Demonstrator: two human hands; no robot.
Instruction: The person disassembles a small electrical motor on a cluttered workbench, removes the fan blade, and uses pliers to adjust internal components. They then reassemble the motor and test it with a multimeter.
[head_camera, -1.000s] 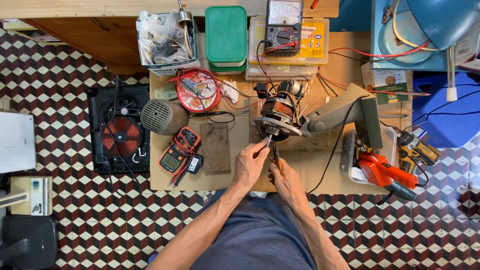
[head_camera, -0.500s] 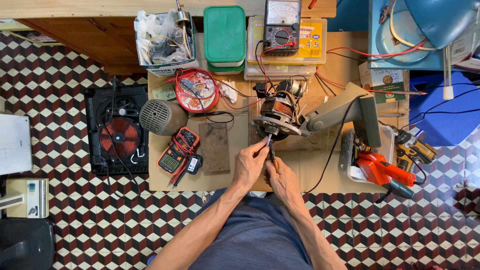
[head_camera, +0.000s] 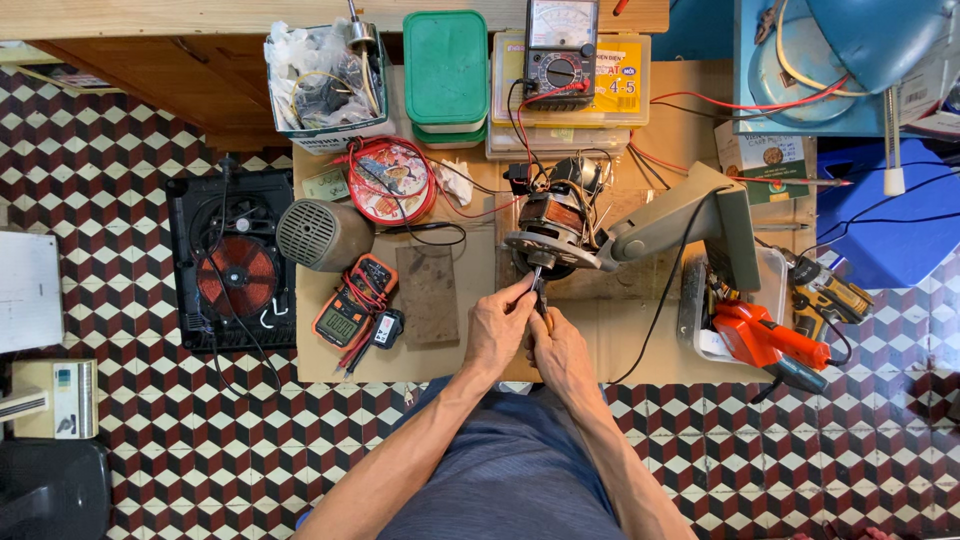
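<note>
An electric motor (head_camera: 553, 228) with copper windings and a round metal end plate lies on the cardboard-covered bench (head_camera: 640, 330). A slim dark-handled tool (head_camera: 539, 291) points up at the lower edge of that plate. My left hand (head_camera: 498, 327) pinches the tool from the left, fingertips close to the motor. From the right, my right hand (head_camera: 562, 350) closes around the handle just below. The hands touch each other and hide most of the handle. Red and black leads run from the motor up to an analog meter (head_camera: 561, 55).
An orange digital multimeter (head_camera: 346, 313), a grey ribbed cylinder (head_camera: 322, 235) and a red round tin (head_camera: 391, 181) lie left of the motor. Green lidded boxes (head_camera: 445, 70) stand behind. A grey stand arm (head_camera: 676, 226), an orange-red tool (head_camera: 767, 337) and a drill (head_camera: 828, 291) are right. A black cooktop (head_camera: 233, 268) sits on the floor.
Both hands stay on the tool at the motor's end plate with only small shifts of the fingers. The view has drifted slightly.
</note>
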